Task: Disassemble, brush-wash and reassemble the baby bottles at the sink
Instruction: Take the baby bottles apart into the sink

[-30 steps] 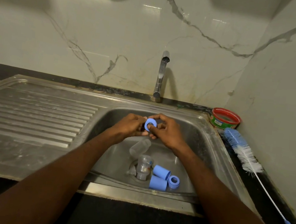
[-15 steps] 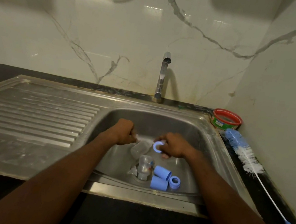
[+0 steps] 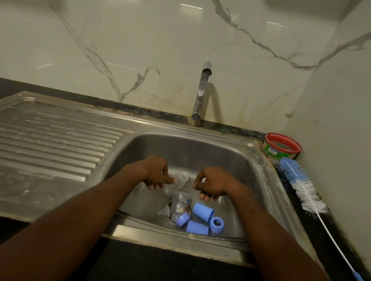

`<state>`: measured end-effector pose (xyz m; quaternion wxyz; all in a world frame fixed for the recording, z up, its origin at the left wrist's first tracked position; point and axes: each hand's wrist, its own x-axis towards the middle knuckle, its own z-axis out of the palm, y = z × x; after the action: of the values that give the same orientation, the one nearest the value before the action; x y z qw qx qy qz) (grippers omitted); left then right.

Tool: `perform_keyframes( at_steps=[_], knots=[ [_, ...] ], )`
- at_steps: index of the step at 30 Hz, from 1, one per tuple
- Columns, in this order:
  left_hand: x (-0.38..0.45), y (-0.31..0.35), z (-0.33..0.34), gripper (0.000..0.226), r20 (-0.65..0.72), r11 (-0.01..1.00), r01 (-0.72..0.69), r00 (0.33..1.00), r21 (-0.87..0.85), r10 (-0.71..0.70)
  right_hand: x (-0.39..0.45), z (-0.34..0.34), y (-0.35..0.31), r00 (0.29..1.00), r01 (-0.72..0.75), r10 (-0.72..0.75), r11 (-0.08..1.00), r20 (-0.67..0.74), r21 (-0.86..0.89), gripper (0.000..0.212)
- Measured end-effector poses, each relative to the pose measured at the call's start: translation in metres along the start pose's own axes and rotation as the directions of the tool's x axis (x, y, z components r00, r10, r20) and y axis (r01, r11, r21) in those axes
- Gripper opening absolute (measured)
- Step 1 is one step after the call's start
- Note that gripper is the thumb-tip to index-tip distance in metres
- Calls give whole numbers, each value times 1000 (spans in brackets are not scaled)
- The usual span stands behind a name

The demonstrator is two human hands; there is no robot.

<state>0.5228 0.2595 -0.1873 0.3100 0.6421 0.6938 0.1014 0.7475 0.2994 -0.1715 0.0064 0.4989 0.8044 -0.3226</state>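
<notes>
Head view, and both your hands are down over the sink basin [image 3: 242, 170] in the middle of the frame. Your left hand [image 3: 155, 173] sits just left of centre, thumb out toward a clear teat [image 3: 181, 177]; it looks pinched at the thumb tip, though the blur makes it hard to be sure. Your right hand [image 3: 212, 182] is just right of centre, fingers loosely curled and holding nothing. That's the change: half a second ago that hand carried a blue ring, and a second ago both hands were up together working on it. Now a blue ring [image 3: 182, 219] lies on the basin floor, below the hands, touching the upright clear bottle [image 3: 180, 204] at the drain.

Lower centre, the rest of the pile is where it was: two blue caps, one [image 3: 203, 211] on its side and one [image 3: 197, 228] nearer the front wall, plus another blue ring [image 3: 217, 223] to their right. A second clear bottle [image 3: 170, 187] lies between your hands, partly hidden.

Centre top, the tap [image 3: 202, 90] runs no water. Far right, the bottle brush [image 3: 302, 186] lies along the counter, unchanged, its blue head beside the red-rimmed tub [image 3: 282, 146].
</notes>
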Motion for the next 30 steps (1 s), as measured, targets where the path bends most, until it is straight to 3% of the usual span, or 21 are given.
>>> perform_keyframes(
  at_steps=[4,12,15,19,23,30],
  knots=[
    [-5,-1,0,62,2,994,49,999,100,-50,-1,1,-1,1000,5,-5,999,-1,-45,11],
    [-14,-6,-6,43,31,967,-5,1000,256,-3,-9,3,-12,985,87,-103,990,-139,-114,17],
    [-25,-1,-8,36,-116,925,-28,990,380,77,-13,4,-19,929,182,-231,965,-288,-186,22],
    [-45,3,-10,28,-341,902,-20,922,431,183,-18,12,-36,840,309,-374,925,-393,-221,33],
    [-61,-10,-28,26,-440,900,-46,861,434,256,-12,19,-68,774,364,-482,869,-411,-333,43],
    [-116,-82,-105,25,-604,890,-73,709,450,364,12,47,-205,637,519,-644,765,-424,-381,44]
  ],
)
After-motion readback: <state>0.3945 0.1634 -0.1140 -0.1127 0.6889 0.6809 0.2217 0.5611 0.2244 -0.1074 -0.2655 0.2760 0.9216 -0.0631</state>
